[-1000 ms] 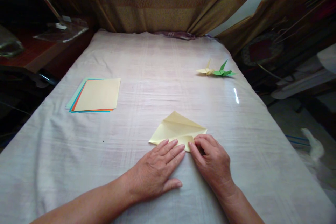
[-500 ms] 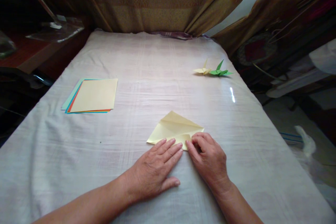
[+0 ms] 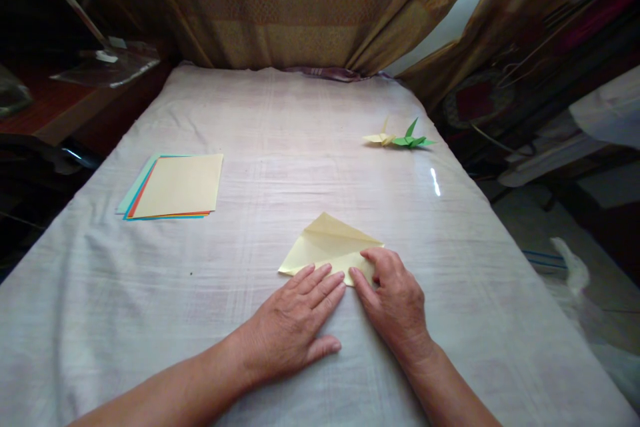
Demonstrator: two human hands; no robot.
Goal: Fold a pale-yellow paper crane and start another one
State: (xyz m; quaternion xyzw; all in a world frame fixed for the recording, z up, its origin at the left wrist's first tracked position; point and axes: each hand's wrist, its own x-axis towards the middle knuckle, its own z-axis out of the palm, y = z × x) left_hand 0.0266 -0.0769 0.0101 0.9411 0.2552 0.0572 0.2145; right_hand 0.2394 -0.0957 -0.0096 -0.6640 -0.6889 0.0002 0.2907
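Left hand [image 3: 295,320] flat on folded yellow paper [image 3: 327,247], right hand [image 3: 393,297] pinching its edge

Legible text, labels, brands, numbers, signs: none. The folded yellow paper [image 3: 330,247], the stack of coloured sheets [image 3: 173,185], the two small paper figures [image 3: 397,139] and the patterned curtain [image 3: 300,7] carry no readable marks.

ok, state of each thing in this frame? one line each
pale yellow paper: partly folded, flat on the cloth
left hand: flat, fingertips pressing the paper's near edge
right hand: fingers pressing the paper's right corner
paper stack: unfolded, fanned, yellow sheet on top
yellow crane: fully folded
green crane: fully folded, beside the yellow one
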